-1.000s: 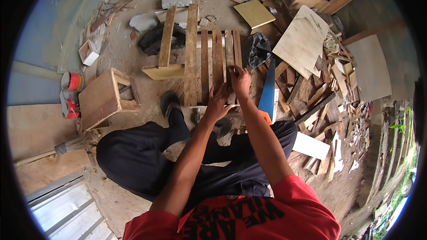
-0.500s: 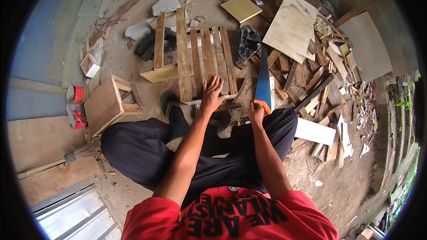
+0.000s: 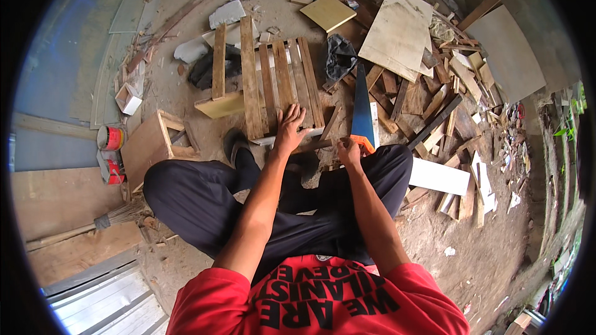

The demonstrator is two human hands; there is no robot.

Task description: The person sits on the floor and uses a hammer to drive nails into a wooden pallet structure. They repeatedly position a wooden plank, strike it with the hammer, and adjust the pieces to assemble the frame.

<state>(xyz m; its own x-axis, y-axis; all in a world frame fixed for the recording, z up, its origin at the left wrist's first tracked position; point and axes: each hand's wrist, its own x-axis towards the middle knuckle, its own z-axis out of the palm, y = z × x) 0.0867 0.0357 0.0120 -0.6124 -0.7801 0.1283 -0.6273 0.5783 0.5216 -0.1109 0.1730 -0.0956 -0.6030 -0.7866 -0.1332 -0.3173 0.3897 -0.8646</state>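
Note:
My left hand [image 3: 290, 125] lies with fingers stretched out over the near end of a frame of wooden slats [image 3: 283, 77], touching it. My right hand [image 3: 347, 151] is closed, beside the orange handle of a handsaw [image 3: 362, 107] whose blue blade points away from me. Its curled fingers meet the right end of a brown wooden stick [image 3: 313, 146] below the frame. What sits inside those fingers is hidden. The saw handle shows to the right of the hand, close to my right knee.
Offcuts and boards [image 3: 428, 102] lie heaped on the right, with a large pale panel [image 3: 396, 32] above them. A white board [image 3: 439, 176] is beside my right knee. On the left are a wooden box frame [image 3: 146, 152], red cans [image 3: 112, 138] and a broom [image 3: 118, 214].
My right hand has shifted left, from over the saw handle toward the end of the stick. The left hand stays on the slats. The view has turned slightly.

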